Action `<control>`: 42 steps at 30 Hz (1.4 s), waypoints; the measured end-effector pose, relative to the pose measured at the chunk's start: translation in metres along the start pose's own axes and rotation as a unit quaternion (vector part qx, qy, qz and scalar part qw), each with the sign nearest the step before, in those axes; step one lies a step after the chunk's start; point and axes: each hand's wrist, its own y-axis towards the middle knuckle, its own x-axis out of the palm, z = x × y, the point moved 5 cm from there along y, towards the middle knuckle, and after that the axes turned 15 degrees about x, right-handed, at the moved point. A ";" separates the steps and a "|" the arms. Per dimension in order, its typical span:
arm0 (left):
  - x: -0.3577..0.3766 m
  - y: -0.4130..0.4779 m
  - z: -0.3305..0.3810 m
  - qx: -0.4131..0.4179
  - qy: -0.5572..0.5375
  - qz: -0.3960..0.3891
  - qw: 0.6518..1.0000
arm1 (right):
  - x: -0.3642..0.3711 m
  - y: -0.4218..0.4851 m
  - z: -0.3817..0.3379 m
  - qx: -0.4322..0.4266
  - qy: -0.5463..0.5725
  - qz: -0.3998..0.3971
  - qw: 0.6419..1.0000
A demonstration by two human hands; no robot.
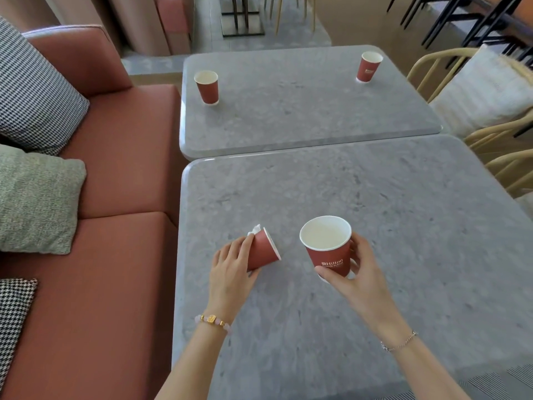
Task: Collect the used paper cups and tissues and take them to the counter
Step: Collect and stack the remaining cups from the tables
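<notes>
Over the near grey table point(403, 226), my right hand point(354, 272) grips an upright red paper cup point(327, 249) with a white inside. My left hand point(233, 267) holds a second red cup point(264, 249), tipped on its side with its mouth toward the right. A bit of white tissue point(255, 228) shows at that cup's upper left, beside my fingertips. On the far table point(302, 116) stand two more red cups, one at the left point(206, 87) and one at the back right point(369, 66).
A red-brown sofa point(115, 174) with a green cushion point(37, 203) and houndstooth cushions point(34, 90) runs along the tables' left side. Wooden chairs point(490, 134) with a pale cushion stand to the right. Black chair and table legs fill the back.
</notes>
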 end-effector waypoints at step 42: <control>-0.082 -0.012 0.119 -0.227 -0.510 0.198 0.806 | 0.009 -0.028 -0.004 -0.074 -0.051 -0.171 0.981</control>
